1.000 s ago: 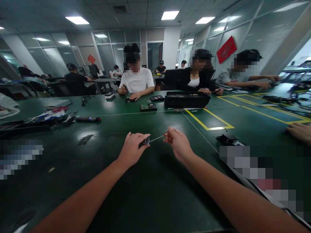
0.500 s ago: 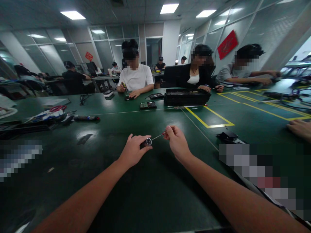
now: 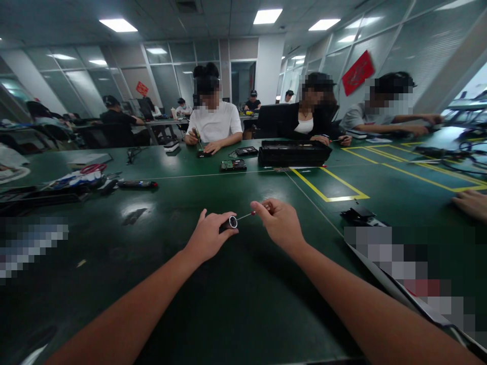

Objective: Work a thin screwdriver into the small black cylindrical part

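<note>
My left hand (image 3: 207, 234) is closed around a short dark cylinder with a silver rim (image 3: 232, 222), its round end turned towards the right. Thumb and forefinger grip it from opposite sides. In my right hand (image 3: 283, 223) is a thin screwdriver (image 3: 244, 216) with a red part by the fingers; most of its handle is hidden by the hand. The shaft slants down to the left and its tip meets the cylinder's rimmed end. Whether the tip sits inside or only touches the end, I cannot tell. Both hands are above the green table (image 3: 236, 304).
Ahead lie a hard drive (image 3: 233, 165) and a long black box (image 3: 294, 153). A black pen-like tool (image 3: 137, 184) and tangled cables (image 3: 85, 175) are at left, black parts (image 3: 359, 215) at right. Several people sit around; a person's hand (image 3: 472, 203) rests at the right edge.
My right hand has turned and its thumb now points left along the screwdriver, with the fingers shifted on the handle. My left hand and the cylinder have stayed almost still.
</note>
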Tool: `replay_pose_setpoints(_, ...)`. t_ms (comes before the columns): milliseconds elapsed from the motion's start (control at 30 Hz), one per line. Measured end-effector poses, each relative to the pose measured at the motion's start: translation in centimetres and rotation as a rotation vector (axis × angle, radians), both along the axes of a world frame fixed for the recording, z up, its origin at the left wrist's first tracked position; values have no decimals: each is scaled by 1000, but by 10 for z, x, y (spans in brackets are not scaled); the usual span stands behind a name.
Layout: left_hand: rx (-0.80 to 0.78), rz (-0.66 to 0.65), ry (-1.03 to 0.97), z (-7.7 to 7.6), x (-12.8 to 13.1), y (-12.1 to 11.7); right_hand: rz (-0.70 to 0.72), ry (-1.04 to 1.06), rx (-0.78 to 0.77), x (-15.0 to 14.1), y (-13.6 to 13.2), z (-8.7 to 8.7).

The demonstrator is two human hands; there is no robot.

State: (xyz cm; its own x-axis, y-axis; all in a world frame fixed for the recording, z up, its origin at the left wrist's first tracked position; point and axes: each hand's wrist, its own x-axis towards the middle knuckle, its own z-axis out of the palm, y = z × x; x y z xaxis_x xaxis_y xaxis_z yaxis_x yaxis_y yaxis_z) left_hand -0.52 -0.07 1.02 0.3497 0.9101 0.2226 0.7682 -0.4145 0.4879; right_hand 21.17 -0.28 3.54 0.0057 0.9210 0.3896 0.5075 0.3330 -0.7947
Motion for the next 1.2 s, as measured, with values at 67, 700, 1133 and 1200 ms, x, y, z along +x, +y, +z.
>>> replay_pose_setpoints(67,-8,-8,4,-1,-1,0,87,34,-12,-1,0,-1)
replay_pose_setpoints(700,24,-18,10,-5,-4,2,153,6,-20,-1,0,-2)
replay_pose_setpoints(1133,15,-22,-8,0,-2,-1,132,157,-91,-2,2,-4)
replay_pose_setpoints(1200,21,-19,-12,1,-2,-2,151,265,-86,-3,3,-5)
